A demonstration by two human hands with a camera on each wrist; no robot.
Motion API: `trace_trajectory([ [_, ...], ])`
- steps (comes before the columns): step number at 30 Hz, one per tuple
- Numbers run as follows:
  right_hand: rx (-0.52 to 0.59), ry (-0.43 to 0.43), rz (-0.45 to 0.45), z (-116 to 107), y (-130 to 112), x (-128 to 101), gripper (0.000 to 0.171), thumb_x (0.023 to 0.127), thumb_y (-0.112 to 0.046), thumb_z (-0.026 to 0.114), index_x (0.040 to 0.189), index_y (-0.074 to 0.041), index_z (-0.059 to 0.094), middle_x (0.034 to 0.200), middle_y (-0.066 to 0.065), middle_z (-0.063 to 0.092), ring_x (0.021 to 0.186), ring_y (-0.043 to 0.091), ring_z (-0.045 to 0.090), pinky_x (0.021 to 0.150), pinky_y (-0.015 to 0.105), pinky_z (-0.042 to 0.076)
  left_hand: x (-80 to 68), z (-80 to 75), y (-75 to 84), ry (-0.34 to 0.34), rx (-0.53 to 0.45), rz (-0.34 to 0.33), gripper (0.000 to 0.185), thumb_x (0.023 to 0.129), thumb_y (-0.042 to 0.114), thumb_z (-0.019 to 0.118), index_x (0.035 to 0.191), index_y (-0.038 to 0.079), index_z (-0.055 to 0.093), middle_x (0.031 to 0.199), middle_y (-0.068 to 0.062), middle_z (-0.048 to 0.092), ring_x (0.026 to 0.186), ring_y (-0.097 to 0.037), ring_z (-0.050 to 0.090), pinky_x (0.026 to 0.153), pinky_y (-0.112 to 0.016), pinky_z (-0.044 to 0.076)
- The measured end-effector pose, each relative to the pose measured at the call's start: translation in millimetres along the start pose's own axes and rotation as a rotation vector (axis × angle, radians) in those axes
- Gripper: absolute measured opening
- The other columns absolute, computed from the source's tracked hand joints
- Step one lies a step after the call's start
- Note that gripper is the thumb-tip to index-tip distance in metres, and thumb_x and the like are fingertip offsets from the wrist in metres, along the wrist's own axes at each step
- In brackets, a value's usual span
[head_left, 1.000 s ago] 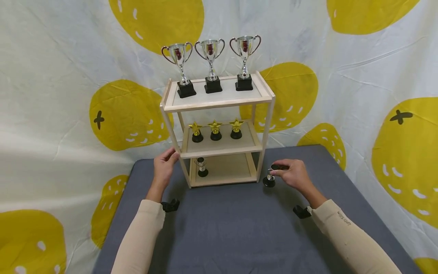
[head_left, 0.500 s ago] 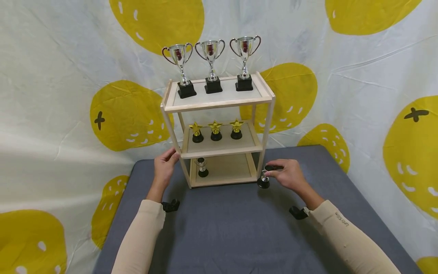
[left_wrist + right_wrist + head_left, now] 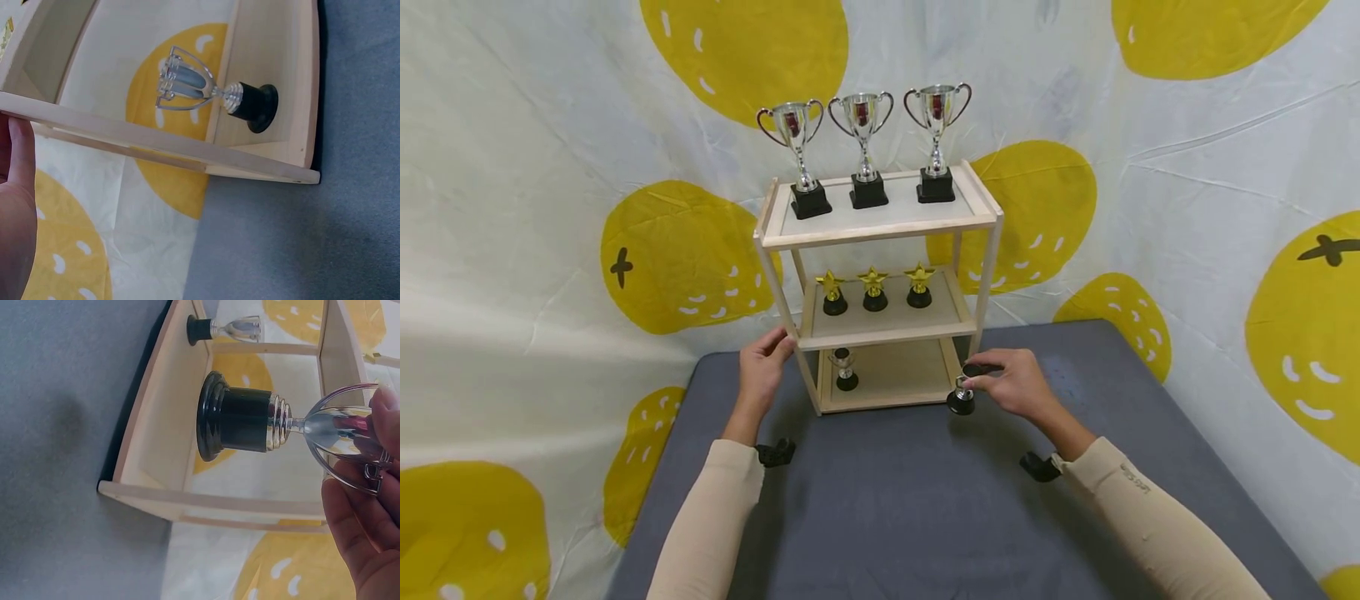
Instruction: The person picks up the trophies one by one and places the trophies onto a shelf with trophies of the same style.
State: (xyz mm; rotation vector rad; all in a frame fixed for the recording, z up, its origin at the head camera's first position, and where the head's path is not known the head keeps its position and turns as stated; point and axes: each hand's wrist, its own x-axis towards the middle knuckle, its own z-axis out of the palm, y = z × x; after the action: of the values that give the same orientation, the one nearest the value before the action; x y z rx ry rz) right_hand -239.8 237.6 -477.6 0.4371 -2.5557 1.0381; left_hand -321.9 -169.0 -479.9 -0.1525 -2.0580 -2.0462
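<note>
A three-tier wooden shelf stands on a grey mat. My right hand pinches a small silver cup trophy with a black base by its bowl, at the shelf's front right corner; in the right wrist view the small trophy hangs just in front of the bottom tier. My left hand grips the shelf's left front post at the middle tier. Another small silver trophy stands on the bottom tier at the left; this second trophy also shows in the left wrist view.
Three tall silver cups stand on the top tier and three gold star trophies on the middle tier. A white cloth with yellow shapes hangs behind and around the mat.
My right hand has carried the small trophy leftward, from the mat right of the shelf to the shelf's front right corner. The left hand has stayed on the post.
</note>
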Motion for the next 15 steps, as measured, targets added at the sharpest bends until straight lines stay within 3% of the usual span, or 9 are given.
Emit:
trace_trajectory([
  [6, 0.023, -0.021, 0.0, 5.9, -5.6, 4.0, 0.026, 0.081, -0.016, 0.089, 0.104, -0.006, 0.083, 0.102, 0.013, 0.081, 0.089, 0.029, 0.078, 0.075, 0.05, 0.063, -0.8, 0.0, -0.9, 0.005, -0.008, 0.001, 0.037, 0.101, 0.005, 0.066, 0.136, -0.006, 0.065, 0.114, 0.008, 0.072, 0.099, 0.002, 0.07, 0.09, -0.015, 0.058],
  [12, 0.019, -0.026, -0.015, 10.8, -9.4, 9.3, 0.029, 0.08, -0.017, 0.09, 0.106, -0.005, 0.083, 0.101, 0.014, 0.081, 0.087, 0.028, 0.078, 0.072, 0.042, 0.063, -0.4, -0.6, -0.3, -0.009, 0.011, 0.0, 0.037, 0.102, 0.007, 0.065, 0.138, -0.005, 0.064, 0.133, -0.021, 0.068, 0.1, 0.004, 0.069, 0.091, -0.015, 0.058],
  [15, 0.035, -0.036, -0.004, 13.6, -11.0, 11.9, 0.03, 0.08, -0.016, 0.09, 0.107, -0.005, 0.082, 0.103, 0.015, 0.081, 0.084, 0.026, 0.078, 0.068, 0.035, 0.061, -0.2, -0.7, -0.2, -0.013, 0.022, 0.0, 0.037, 0.103, 0.008, 0.064, 0.138, -0.004, 0.065, 0.138, -0.029, 0.064, 0.1, 0.005, 0.069, 0.091, -0.014, 0.058],
])
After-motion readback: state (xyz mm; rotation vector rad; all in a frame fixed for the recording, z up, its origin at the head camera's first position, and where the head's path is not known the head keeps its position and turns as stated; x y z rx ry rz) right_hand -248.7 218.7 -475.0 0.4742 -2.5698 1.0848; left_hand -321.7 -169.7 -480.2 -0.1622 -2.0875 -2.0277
